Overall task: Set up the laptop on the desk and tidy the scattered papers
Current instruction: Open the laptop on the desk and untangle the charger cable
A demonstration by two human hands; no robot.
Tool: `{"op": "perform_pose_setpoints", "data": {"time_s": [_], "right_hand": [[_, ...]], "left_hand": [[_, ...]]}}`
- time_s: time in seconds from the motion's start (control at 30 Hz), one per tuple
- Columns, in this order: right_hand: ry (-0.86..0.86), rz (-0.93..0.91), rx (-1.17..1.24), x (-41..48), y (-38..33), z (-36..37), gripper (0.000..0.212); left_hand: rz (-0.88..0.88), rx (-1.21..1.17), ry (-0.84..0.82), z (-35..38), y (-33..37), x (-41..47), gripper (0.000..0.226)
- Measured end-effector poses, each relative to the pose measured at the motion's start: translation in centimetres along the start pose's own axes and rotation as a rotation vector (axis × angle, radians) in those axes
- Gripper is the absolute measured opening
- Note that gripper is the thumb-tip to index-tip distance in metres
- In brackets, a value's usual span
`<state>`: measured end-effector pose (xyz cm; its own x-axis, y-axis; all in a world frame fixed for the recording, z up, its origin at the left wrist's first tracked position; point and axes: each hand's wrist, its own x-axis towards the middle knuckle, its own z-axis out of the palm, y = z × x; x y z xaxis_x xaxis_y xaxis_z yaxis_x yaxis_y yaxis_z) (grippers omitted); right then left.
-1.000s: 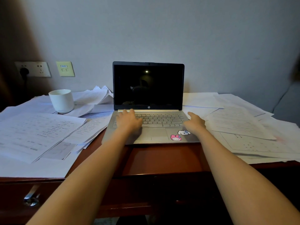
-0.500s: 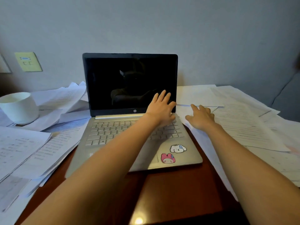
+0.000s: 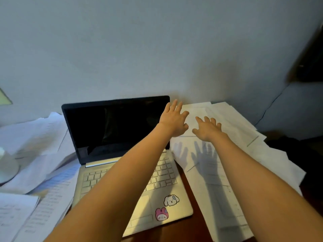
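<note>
Head: papers [image 3: 272, 165] lie beneath spread fingers [image 3: 207, 119] of left hand [image 3: 173, 122], right hand [image 3: 208, 131].

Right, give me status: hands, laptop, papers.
Left hand and right hand open, empty, above right-side papers. Laptop open on desk, screen dark. Left-side papers scattered; nothing blocks the hands.

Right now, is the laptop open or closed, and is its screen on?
Open: the lid of the laptop stands upright behind the keyboard. The screen is black with only reflections, so it looks off.
</note>
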<state>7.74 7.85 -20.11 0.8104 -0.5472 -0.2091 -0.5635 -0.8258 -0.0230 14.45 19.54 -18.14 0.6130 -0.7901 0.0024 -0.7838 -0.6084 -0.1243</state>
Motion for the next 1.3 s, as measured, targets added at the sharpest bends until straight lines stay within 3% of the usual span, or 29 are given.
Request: {"op": "perform_pose_setpoints", "data": {"time_s": [0.43,0.8,1.0,1.3], "right_hand": [[-0.101,0.066,0.027,-5.3,0.7,-5.0,0.058],[-0.126,0.15,0.049,-7.1,6.8,-5.1,0.06],[-0.145,0.164,0.082,-6.4,13.4,-4.8,0.062],[-0.235,0.18,0.056,-9.1,27.6,-2.3,0.062]], "left_hand": [[0.017,-0.083,-0.101,-5.4,-0.1,-1.9,0.057],[0.056,-0.152,-0.182,-6.1,5.4,0.0,0.061],[-0.008,-0.279,-0.291,-5.6,10.9,1.7,0.067],[-0.033,-0.399,-0.35,-5.3,26.0,3.8,0.065]]}}
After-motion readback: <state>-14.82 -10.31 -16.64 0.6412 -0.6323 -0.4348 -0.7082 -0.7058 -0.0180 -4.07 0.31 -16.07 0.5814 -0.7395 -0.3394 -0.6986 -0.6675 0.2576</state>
